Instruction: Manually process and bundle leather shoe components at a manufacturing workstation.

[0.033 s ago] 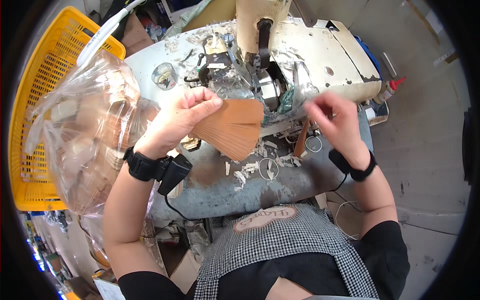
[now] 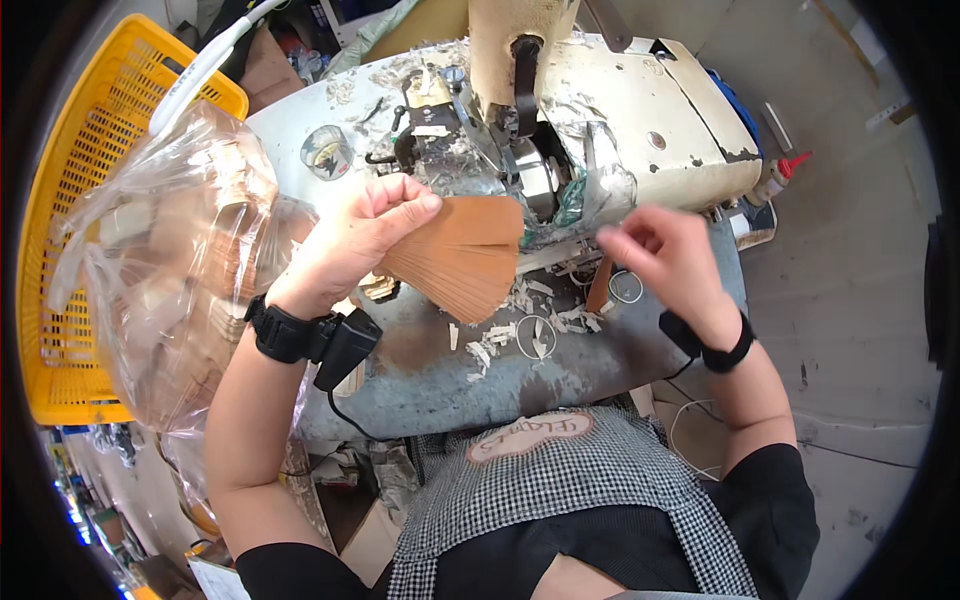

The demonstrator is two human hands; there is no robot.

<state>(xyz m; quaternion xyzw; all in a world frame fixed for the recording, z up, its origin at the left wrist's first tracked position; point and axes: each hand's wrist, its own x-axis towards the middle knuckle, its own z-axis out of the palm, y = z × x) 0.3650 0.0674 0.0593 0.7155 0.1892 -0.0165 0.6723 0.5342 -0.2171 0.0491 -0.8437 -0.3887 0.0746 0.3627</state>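
A fanned stack of brown leather-like strips is pinched between the thumb and fingers of my left hand. The stack spreads out to the right, in front of the machine head. My right hand, slightly blurred, is closed with curled fingers at the machine's front right. Whether anything is inside those fingers is hidden. Just below its fingertips, a single narrow brown strip slants at the machine's edge, and I cannot tell whether the hand touches it.
Pale shavings litter the worn worktable and the machine bed. At left, a clear plastic bag of stacked pieces leans in a yellow basket. A small glass stands behind my left hand. A red-tipped bottle sits far right.
My right hand has come slightly down and its fingers look more curled. The left hand and its fan of strips have barely moved.
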